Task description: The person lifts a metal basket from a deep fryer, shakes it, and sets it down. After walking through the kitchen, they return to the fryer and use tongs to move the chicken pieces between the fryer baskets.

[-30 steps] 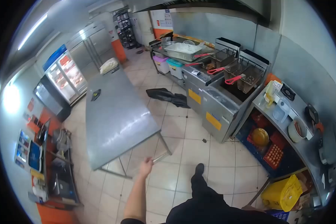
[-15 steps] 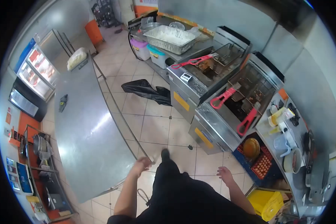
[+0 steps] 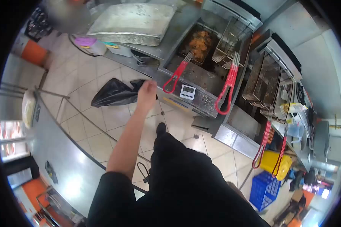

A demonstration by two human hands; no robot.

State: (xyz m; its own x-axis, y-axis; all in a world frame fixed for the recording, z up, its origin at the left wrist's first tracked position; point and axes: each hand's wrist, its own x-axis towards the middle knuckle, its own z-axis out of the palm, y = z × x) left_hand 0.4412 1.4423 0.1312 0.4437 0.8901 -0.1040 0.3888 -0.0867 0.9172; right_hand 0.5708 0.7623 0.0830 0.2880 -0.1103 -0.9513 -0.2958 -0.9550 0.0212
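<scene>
My left hand reaches forward over the floor, its fingers blurred and partly turned away. Nearest to it is the red handle of a fryer basket, a little to the right with a gap between. That basket holds browned fried pieces in the left fryer. Beside the handle, a small white digital timer stands on the fryer's front ledge. Another basket with a red handle rests at the right of the same fryer. My right hand is out of sight.
A black plastic bag lies on the tiled floor. At the left runs a steel table. A large metal pan stands on the back counter. A second fryer holds baskets; a blue crate and yellow bin stand at right.
My view has moved nearer the fryers. My left hand has gone from beside the table's edge forward towards the left fryer. My right hand has left the view.
</scene>
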